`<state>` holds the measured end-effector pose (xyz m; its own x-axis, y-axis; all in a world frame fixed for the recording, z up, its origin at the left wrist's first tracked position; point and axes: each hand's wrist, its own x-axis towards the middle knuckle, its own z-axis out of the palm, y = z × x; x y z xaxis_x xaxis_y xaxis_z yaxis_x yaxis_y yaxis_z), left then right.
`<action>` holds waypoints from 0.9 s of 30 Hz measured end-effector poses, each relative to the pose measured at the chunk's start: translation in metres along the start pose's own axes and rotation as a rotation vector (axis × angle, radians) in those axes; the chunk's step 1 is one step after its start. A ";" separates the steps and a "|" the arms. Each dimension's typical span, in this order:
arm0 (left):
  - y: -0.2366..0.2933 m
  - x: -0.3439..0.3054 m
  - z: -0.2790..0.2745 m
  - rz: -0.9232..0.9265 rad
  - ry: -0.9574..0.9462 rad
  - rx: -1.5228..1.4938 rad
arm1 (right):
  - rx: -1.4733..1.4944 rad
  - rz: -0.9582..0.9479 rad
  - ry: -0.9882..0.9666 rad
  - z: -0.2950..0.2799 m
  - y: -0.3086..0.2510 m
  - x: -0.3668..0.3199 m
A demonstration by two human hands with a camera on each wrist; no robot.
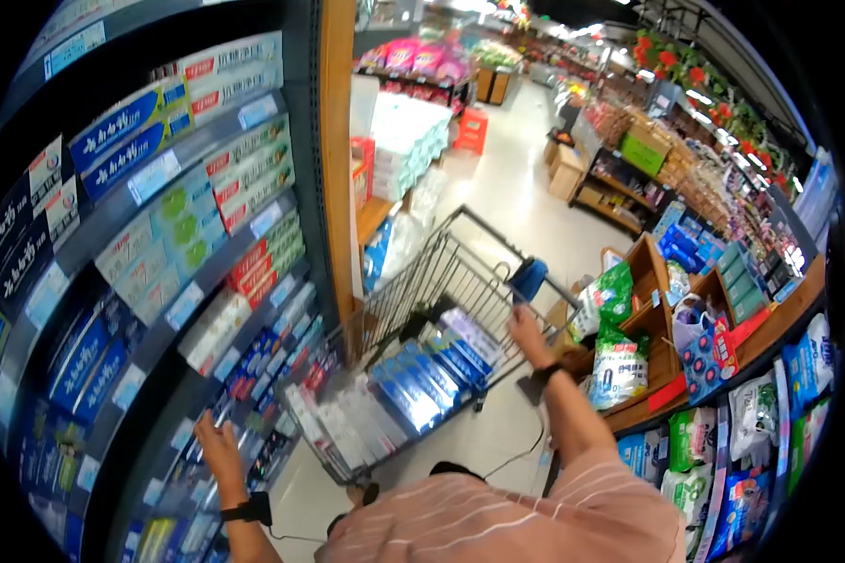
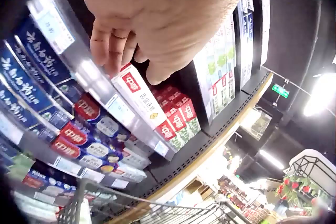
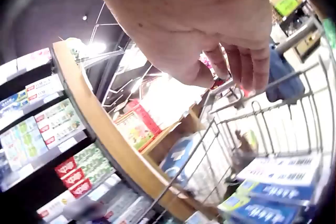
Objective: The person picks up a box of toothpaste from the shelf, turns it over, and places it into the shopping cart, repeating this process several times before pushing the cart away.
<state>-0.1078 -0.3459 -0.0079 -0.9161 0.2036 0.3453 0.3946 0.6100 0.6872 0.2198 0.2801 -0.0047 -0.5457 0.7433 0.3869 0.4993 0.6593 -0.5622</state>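
Observation:
My left hand (image 1: 218, 446) hangs in front of the lower shelves, fingers slightly bent and holding nothing. In the left wrist view its fingertips overlap the end of a white toothpaste box (image 2: 140, 98) with a red label, beside stacked red-and-green boxes (image 2: 178, 111). Over the right side of a wire shopping cart (image 1: 413, 272) is my right hand (image 1: 528, 336), its fingers loosely bent with nothing between them. Inside the cart lie rows of blue toothpaste boxes (image 1: 413, 385), white boxes (image 1: 347, 432) and white-and-purple boxes (image 1: 469, 336).
Shelves of boxed toothpaste (image 1: 150, 249) rise at the left, ending at a wooden post (image 1: 336, 141). A dark blue item (image 1: 528, 279) hangs on the cart's far rail. Bagged goods (image 1: 620, 366) stand on the wooden display at the right. A tiled aisle (image 1: 507, 155) runs ahead.

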 end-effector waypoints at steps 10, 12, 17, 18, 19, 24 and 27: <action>0.077 -0.221 0.082 0.019 -0.419 0.052 | -0.608 0.098 -0.208 -0.071 0.131 0.056; 0.079 -0.243 0.131 0.102 -0.465 0.161 | -0.577 0.014 -0.317 -0.073 0.148 0.044; 0.083 -0.277 0.187 -0.032 -0.610 0.373 | -0.735 -0.263 -0.487 -0.071 0.147 0.021; 0.091 -0.275 0.184 -0.076 -0.637 0.412 | -0.732 -0.280 -0.479 -0.072 0.147 0.018; 0.093 -0.273 0.182 -0.121 -0.663 0.447 | -0.731 -0.298 -0.470 -0.072 0.148 0.017; 0.090 -0.265 0.171 -0.171 -0.739 0.500 | -0.713 -0.330 -0.409 -0.081 0.134 -0.008; 0.086 -0.268 0.171 -0.194 -0.771 0.515 | -0.735 -0.339 -0.388 -0.090 0.128 -0.032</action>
<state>0.1596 -0.2171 -0.1509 -0.8293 0.4008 -0.3895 0.3195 0.9118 0.2579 0.3614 0.3510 -0.0228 -0.8648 0.4924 0.0979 0.5018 0.8417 0.1992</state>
